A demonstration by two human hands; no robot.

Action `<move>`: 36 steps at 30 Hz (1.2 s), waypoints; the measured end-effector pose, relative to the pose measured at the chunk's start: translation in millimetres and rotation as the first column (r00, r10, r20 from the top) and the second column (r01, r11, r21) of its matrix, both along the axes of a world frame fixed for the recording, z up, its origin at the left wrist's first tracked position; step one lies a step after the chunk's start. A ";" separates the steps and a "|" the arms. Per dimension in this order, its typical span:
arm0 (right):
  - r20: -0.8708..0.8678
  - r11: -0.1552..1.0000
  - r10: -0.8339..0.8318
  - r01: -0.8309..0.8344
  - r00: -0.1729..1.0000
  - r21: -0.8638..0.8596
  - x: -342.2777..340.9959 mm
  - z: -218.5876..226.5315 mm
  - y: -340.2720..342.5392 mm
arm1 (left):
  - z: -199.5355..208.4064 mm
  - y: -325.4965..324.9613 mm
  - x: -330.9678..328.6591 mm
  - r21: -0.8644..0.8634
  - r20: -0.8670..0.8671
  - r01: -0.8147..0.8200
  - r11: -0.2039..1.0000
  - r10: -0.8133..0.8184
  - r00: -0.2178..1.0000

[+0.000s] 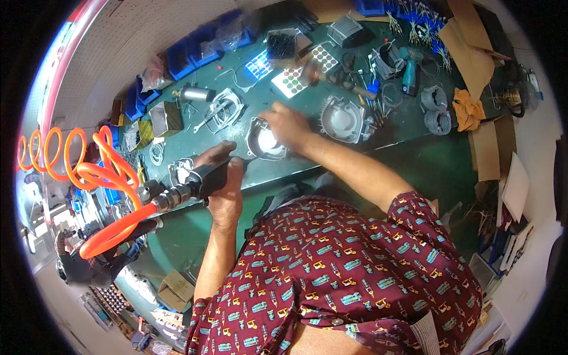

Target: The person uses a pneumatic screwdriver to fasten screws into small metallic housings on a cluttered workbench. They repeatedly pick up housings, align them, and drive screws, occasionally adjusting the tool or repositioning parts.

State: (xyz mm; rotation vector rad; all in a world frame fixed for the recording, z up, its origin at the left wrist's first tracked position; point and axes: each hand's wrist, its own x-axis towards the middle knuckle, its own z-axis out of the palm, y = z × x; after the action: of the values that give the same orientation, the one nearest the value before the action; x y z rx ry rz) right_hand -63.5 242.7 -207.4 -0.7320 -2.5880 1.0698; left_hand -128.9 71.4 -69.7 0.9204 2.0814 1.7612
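Observation:
My left hand [223, 177] is closed around a black air tool [208, 181], which has an orange hose [127, 222] fitted to its rear. The tool's thin tip reaches toward a round, cast metal housing [253, 139] near the bench's front edge. Over the right side of that housing lies my right hand [290, 127], its fingers bent at the rim; whether they pinch a small part there is hidden. A second, similar housing [343, 120] sits just to the right. Left of the first, a wrench [212, 116] rests on another metal part [229, 107].
The orange hose coils [62, 148] hang at the left. Blue bins [192, 52] line the back of the green bench [290, 168]. Toward the right are a cordless drill [409, 72], ring-shaped metal parts [436, 109], an orange cloth [467, 110] and cardboard [470, 56].

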 end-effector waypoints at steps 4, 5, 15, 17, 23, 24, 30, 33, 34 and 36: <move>-0.015 1.000 -0.005 0.005 1.000 -0.021 -3.1 -3.1 -1.9 | -14.9 1.9 -5.3 0.126 -0.075 0.079 0.989 -0.070 0.995; 0.012 1.000 -0.011 0.011 1.000 -0.025 -3.7 -0.5 -2.0 | -13.2 0.9 -4.1 0.096 -0.096 0.100 0.990 -0.090 0.991; 0.046 0.998 0.010 -0.007 0.999 -0.063 -10.1 -4.1 -1.1 | -24.2 3.6 -0.1 0.075 -0.083 0.104 0.992 -0.097 0.992; 0.099 0.994 0.019 -0.008 0.995 -0.105 -9.3 5.4 0.0 | -25.0 4.6 1.6 0.070 -0.067 0.099 0.993 -0.094 0.993; 0.120 0.990 0.056 -0.040 0.991 -0.132 -8.9 12.1 1.0 | -22.3 11.1 1.5 0.123 -0.077 0.134 0.983 -0.125 0.989; 0.109 0.989 0.045 -0.028 0.993 -0.148 -9.8 12.0 -0.9 | -20.3 10.2 -0.8 0.128 -0.086 0.153 0.980 -0.142 0.986; -0.052 1.000 -0.009 0.008 0.999 -0.017 -10.7 -9.7 -2.0 | 2.1 4.5 0.2 0.180 -0.126 0.032 0.983 -0.009 0.992; -0.105 0.999 0.016 -0.019 0.994 -0.029 -7.6 1.2 -2.7 | 20.7 -7.1 -7.3 0.205 -0.192 0.052 0.977 -0.012 0.981; -0.147 0.997 0.063 -0.055 0.987 0.058 -5.4 3.3 -3.3 | 23.2 -11.2 -8.9 0.192 -0.210 0.033 0.981 0.008 0.978; -0.222 0.926 0.355 -0.308 0.908 0.219 -7.6 1.4 -3.9 | 24.3 -16.7 -9.4 0.227 -0.166 -0.010 0.974 0.049 0.985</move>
State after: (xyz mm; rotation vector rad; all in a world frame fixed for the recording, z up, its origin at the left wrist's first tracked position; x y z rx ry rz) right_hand -71.1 238.8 -206.0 -0.0957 -2.5860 0.9261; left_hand -138.3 54.7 -45.3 1.1456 2.0329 2.0314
